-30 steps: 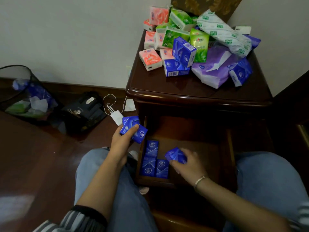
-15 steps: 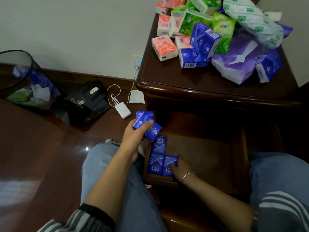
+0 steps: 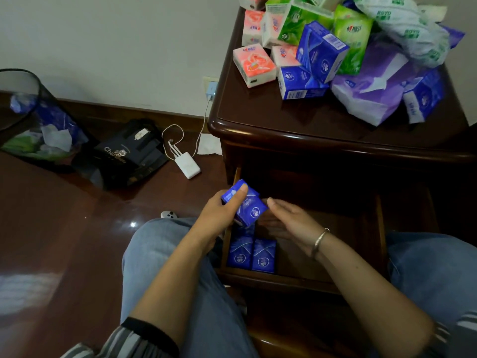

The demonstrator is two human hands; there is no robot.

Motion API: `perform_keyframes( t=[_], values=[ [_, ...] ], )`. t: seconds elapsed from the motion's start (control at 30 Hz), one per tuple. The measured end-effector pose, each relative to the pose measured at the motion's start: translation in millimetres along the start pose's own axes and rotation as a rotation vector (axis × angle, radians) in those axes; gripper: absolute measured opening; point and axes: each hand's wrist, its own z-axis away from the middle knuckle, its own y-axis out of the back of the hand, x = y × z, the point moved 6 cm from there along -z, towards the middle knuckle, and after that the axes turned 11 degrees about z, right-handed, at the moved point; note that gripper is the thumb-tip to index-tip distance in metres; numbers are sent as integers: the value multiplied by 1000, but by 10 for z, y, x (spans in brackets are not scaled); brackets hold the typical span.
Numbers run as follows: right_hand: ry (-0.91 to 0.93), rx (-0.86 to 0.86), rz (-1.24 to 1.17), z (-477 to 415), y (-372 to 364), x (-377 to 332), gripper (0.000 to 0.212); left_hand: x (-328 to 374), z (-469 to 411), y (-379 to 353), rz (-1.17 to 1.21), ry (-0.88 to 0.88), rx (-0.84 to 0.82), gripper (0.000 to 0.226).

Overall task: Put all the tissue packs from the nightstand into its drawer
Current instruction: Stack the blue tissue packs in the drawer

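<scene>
The left grip (image 3: 216,215) is closed round a small bundle of blue tissue packs (image 3: 245,202), with the thumb laid across the top and the fingers curled beneath. It holds them just above the left rear of the open drawer (image 3: 278,281). Held that close to the drop point, the bundle looks like a ready supply, so packs can be peeled off one at a time.

The right grip (image 3: 286,223) is open and holds nothing. Its fingers are straight and together, with the tips just beside the bundle, probably about to take the next pack.

Below the hands, two blue packs (image 3: 251,254) lie flat, side by side, against the drawer's left front corner. A third is partly hidden behind them. Laying them flat and tight in a row likely saves room for the rest.

Up on the nightstand (image 3: 284,125), a heap of pink, green and blue packs (image 3: 309,47) leans against a large purple soft pack (image 3: 374,94). Most of the job seems yet to do.
</scene>
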Motion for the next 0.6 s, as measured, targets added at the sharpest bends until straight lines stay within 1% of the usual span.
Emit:
perform_keyframes(
  t=[0.07, 0.17, 0.2, 0.27, 0.37, 0.47, 0.53, 0.6],
  values=[
    [-23, -43, -13, 1, -12, 48, 32, -12, 24, -7, -96, 29, -14, 52],
    [-44, -50, 21, -42, -29, 123, 40, -39, 57, -89, -200, 87, -105, 59],
    [-62, -51, -4, -55, -37, 144, 40, -41, 65, -127, -217, 95, -138, 62],
    [-104, -65, -117, -75, -52, 198, 37, -66, 78, -185, -214, 134, -195, 72],
    [-159, -79, -293, -101, -22, 287, 45, -131, 101, -240, -156, 202, -267, 89],
    [-193, -87, -411, -119, 4, 353, 42, -182, 69, -220, -162, 262, -236, 108],
    [-218, -72, -493, -137, 29, 410, 43, -187, 56, -215, -212, 272, -232, 112],
    [-232, -52, -558, -169, 75, 464, 43, -170, 69, -215, -271, 242, -240, 109]
  ],
)
